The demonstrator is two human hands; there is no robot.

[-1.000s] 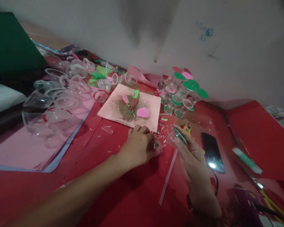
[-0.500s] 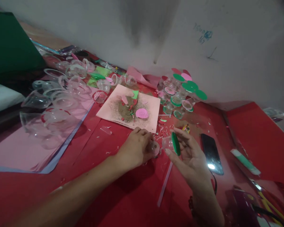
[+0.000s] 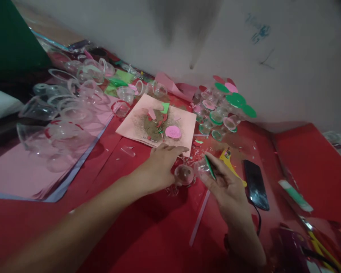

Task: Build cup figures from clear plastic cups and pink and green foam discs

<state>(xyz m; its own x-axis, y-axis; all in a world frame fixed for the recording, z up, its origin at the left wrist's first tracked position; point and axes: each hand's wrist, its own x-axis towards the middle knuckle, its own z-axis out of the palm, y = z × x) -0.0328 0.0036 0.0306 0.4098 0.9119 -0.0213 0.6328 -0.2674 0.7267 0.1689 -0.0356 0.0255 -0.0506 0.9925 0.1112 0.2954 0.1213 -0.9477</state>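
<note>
My right hand (image 3: 226, 182) grips a small clear plastic cup (image 3: 200, 167) lying on its side, with a green disc (image 3: 210, 167) over its wide end, between thumb and fingers. Close by, my left hand (image 3: 159, 165) is open, its fingers stretched out over another clear plastic cup (image 3: 184, 174) on the red surface. Whether its thumb touches that cup is hard to see. Behind the hands lies a pale pink sheet (image 3: 136, 110) bearing a brown powdery heap (image 3: 153, 129), paper scraps and a pink paper disc (image 3: 173, 132).
Several clear cups (image 3: 74, 113) crowd the left on pink sheets (image 3: 14, 170). Cups with green and pink discs (image 3: 235, 100) cluster at the back right, near the wall. A yellow-handled tool (image 3: 230, 165), a phone (image 3: 255, 184) and a green-white tube (image 3: 295, 195) lie to the right.
My left hand has loosened from the clear cup and its fingers have straightened, leaving the cup standing in view. My right hand has turned the green-topped cup slightly and uncovered the yellow-handled tool.
</note>
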